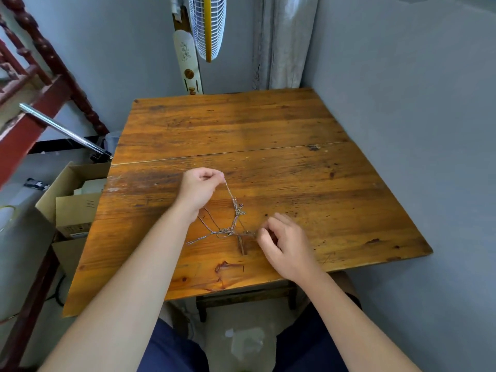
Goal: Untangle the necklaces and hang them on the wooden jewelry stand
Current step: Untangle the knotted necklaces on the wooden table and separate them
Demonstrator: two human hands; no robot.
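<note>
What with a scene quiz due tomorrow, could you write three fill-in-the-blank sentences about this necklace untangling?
1. The left hand pinches a chain strand, holding it ____ than the right hand.
2. The tangled necklaces rest partly on a ____ table.
3. The white grille behind the table belongs to a ____.
Missing: higher; wooden; fan.

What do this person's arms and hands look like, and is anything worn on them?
The left hand and right hand, with their forearms, are bare: no sleeves, gloves, rings, watch or bracelet in view. Dark blue trousers cover the lap.
</note>
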